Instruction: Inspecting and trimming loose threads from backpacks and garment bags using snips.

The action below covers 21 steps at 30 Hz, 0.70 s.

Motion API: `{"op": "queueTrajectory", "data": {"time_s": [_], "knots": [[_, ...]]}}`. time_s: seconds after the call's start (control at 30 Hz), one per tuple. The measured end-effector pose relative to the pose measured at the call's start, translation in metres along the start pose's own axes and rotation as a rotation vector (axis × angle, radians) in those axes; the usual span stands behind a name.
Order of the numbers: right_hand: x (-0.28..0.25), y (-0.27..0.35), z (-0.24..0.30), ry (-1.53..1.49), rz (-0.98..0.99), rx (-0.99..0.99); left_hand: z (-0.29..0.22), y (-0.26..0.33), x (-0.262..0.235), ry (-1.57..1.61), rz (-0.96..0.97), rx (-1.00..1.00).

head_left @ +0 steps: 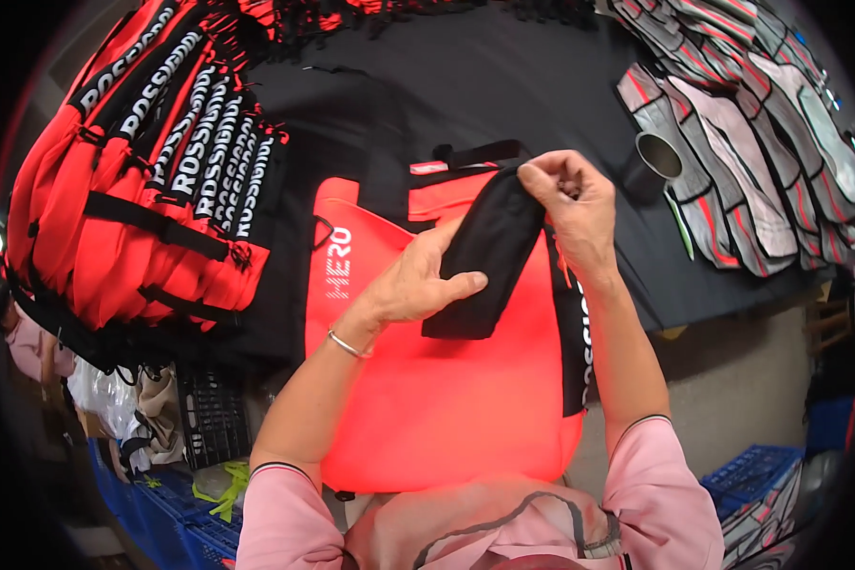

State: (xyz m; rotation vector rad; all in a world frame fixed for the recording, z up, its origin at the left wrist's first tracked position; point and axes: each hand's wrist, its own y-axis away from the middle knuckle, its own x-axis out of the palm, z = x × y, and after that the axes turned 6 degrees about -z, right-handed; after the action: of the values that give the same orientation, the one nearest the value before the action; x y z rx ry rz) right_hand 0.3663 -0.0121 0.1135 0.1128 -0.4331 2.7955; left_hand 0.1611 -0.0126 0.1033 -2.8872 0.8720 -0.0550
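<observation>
A bright red-orange bag [437, 408] with black side panels and white lettering lies in front of me. Over its upper part I hold up a broad black padded fabric strap [492, 256], tilted with its upper end to the right. My left hand [416, 277] is closed on its lower left edge, the thumb across the front and the fingers behind it. At the top corner, my right hand [576, 201] pinches the strap between thumb and fingertips. Where the strap joins the bag is hidden. A black webbing loop [484, 154] lies at the bag's top edge.
A stack of similar red bags [152, 209] fills the left of the black-covered table [579, 85]. Grey and pink padded pieces [741, 180] lie in piles at the right, beside a dark cylindrical cup [657, 156]. Blue crates [752, 475] stand on the floor at both sides.
</observation>
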Motion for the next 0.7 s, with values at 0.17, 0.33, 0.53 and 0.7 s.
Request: {"op": "queueTrajectory", "data": {"time_s": [0.17,0.33,0.53,0.7], "knots": [[-0.014,0.023,-0.010,-0.075,0.101,0.013,-0.014,0.020,0.025,-0.201,-0.028,-0.131],[-0.005,0.068,-0.023,-0.452,0.275,0.582,0.002,0.040,0.031,-0.624,-0.102,0.516],[-0.023,0.094,-0.030,-0.303,0.300,0.723,0.031,0.067,0.043,-0.642,-0.128,0.524],[-0.045,0.134,-0.007,0.057,0.120,0.335,0.044,0.084,0.044,-0.623,-0.325,0.491]]}}
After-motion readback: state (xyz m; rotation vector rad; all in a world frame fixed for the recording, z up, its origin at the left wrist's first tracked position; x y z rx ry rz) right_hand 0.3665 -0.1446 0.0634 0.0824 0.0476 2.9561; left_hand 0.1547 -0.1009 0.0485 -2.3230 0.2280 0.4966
